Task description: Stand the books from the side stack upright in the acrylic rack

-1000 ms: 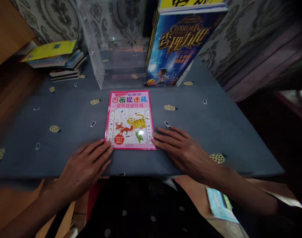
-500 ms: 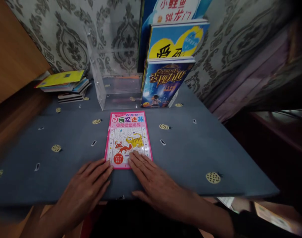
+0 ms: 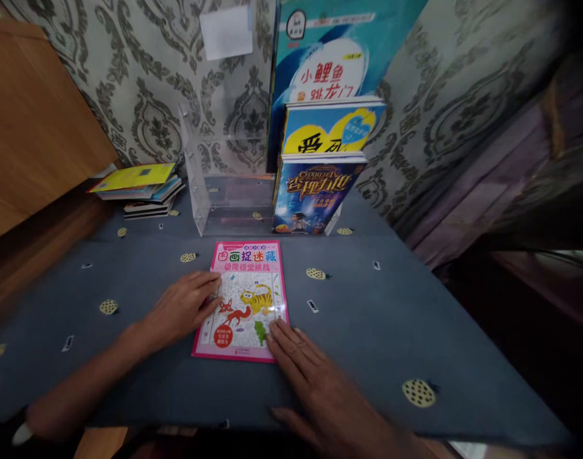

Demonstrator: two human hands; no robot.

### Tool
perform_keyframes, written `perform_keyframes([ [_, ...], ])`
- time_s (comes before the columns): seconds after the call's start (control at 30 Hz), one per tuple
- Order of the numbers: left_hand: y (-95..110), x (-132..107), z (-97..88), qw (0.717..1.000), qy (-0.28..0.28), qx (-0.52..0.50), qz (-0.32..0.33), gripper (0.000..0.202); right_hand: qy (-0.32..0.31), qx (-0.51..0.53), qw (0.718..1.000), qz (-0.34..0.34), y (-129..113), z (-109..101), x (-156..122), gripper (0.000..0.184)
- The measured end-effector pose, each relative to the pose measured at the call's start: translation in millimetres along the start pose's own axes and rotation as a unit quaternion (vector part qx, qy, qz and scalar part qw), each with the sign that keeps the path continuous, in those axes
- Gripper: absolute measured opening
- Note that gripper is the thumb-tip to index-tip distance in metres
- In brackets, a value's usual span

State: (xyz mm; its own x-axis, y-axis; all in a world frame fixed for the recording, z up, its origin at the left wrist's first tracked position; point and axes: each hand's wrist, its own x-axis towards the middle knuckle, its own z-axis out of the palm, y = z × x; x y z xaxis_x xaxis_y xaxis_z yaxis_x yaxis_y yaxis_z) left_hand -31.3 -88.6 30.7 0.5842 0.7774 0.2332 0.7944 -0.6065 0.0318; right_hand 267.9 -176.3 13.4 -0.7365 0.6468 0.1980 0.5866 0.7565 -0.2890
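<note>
One thin, glossy, pink-bordered hidden-picture book [image 3: 248, 284] lay askew in the head view on a blue-grey, pineapple-printed tablecloth [image 3: 391, 319], before a clear plastic book rack [image 3: 199, 213]. The left hand [image 3: 189, 306] bunched its fingers at the cover's left edge, thumb a little apart; whether they pinched it could not be told. The right hand [image 3: 313, 373] stretched straight fingers side by side, thumb spread, tips on the lower right edge. Half a second earlier, the left hand was at the lower left corner, the right nearer the bottom middle, the book straighter.
</note>
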Motion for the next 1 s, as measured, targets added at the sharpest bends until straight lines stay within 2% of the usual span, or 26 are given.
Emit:
perform_keyframes([
  [0.13, -21.5, 46.0, 6.9, 1.0, -0.015, 0.008, -0.012, 0.032, 0.006, 0.011, 1.0, 0.003, 0.5, -4.6, -0.2, 0.078],
  [0.23, -25.9, 62.6, 10.7, 1.0, -0.005, 0.009, -0.013, 0.031, 0.0, 0.017, 1.0, 0.002, 2.6, -8.8, 1.2, 0.07],
  [0.37, -22.5, 60.2, 20.9, 0.999, 0.03, 0.021, -0.026, 0.035, -0.031, 0.049, 0.998, 0.006, 12.9, -15.8, 12.3, 0.061],
  [0.5, -20.7, 54.6, 29.6, 0.997, 0.064, 0.019, -0.028, 0.036, -0.054, 0.059, 0.997, 0.018, 39.2, -19.2, 42.8, 0.052],
  [0.67, -22.2, 56.2, 31.8, 0.996, 0.078, 0.039, -0.019, 0.034, -0.019, 0.017, 0.998, 0.053, 91.5, -16.2, 91.4, 0.049],
  [0.77, -22.4, 56.0, 32.0, 0.996, 0.074, 0.051, -0.019, 0.036, 0.011, 0.005, 0.996, 0.086, 115.3, -11.5, 108.9, 0.05],
  [0.87, -22.1, 55.1, 31.3, 0.997, 0.062, 0.052, -0.019, 0.038, 0.035, -0.001, 0.994, 0.1, 125.5, -6.9, 114.5, 0.05],
  [1.0, -21.9, 57.1, 26.0, 0.998, 0.04, 0.049, -0.03, 0.037, 0.048, -0.003, 0.996, 0.079, 126.9, -7.3, 114.2, 0.05],
])
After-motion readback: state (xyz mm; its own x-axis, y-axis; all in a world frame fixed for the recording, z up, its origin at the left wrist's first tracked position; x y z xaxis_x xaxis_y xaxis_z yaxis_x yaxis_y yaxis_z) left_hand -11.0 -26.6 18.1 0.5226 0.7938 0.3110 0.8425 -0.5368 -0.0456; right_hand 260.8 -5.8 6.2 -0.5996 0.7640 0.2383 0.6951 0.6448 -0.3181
